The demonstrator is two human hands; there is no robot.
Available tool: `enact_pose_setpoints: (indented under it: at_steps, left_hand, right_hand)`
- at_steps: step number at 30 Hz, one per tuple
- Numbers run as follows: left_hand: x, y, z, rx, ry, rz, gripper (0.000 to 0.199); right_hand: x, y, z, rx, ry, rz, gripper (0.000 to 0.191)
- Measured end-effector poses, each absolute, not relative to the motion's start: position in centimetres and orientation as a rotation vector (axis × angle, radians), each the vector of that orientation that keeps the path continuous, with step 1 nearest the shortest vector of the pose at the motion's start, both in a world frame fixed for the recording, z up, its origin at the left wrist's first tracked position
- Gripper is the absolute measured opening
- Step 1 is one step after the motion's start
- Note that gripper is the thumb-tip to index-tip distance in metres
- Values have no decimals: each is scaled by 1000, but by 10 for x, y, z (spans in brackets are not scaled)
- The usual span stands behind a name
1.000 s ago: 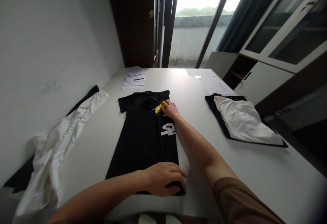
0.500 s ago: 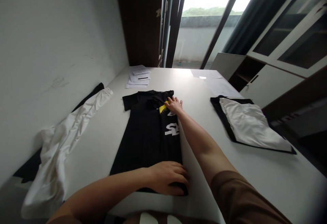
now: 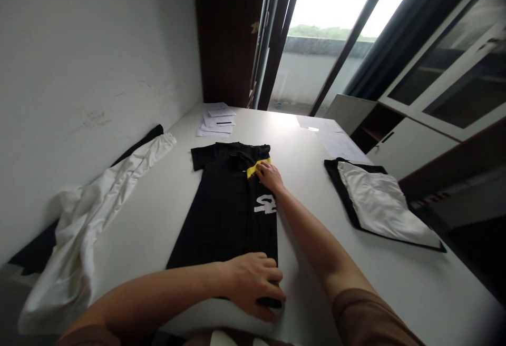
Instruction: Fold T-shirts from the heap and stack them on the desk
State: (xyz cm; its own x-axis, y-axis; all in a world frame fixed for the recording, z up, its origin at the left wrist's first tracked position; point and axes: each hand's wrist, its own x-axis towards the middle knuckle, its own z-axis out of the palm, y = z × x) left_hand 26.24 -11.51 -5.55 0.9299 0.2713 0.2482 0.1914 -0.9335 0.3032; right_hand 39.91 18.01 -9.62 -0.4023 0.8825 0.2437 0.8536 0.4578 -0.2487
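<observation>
A black T-shirt (image 3: pixel 221 214) lies on the white table, one short sleeve out to the left and its right side folded inward. Yellow and white print shows on the folded part. My right hand (image 3: pixel 270 176) rests on this fold beside the yellow patch, fingers bent slightly and spread over the cloth. Near the hem, my left hand (image 3: pixel 253 283) reaches across the shirt from the left. Its fingers are apart and curve over the lower right corner, with the thumb nearer me. Neither hand visibly pinches the fabric.
White and black clothes (image 3: pixel 98 204) lie along the wall on the left. A folded white and black pile (image 3: pixel 379 204) sits at the right. Papers (image 3: pixel 216 119) are stacked at the table's far left, and loose sheets (image 3: pixel 336 138) lie at the far right.
My right hand has slid slightly toward me, its fingers less spread. My left hand's fingers curve more over the hem corner, and the shirt's right edge lies a little further left.
</observation>
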Motion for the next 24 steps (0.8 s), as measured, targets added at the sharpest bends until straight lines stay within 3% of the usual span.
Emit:
enact_pose_setpoints:
  at_steps: [3,11,20,24]
  left_hand:
    - [264,-117,-55,2878,360,377,48]
    - [265,-116,-61,2867,399,361,20]
    - [262,-117,-66,2688,372,350,10]
    - [257,-109,-57,2605,406,408,13]
  right_hand:
    - [401,164,-96,-1462,-2391,134,44]
    - [408,129,-97,-1427,-2439,158,50]
    - [405,106,-96,-1500,-2458,189,71]
    - [401,109,-98,-1545,-2440,192,68]
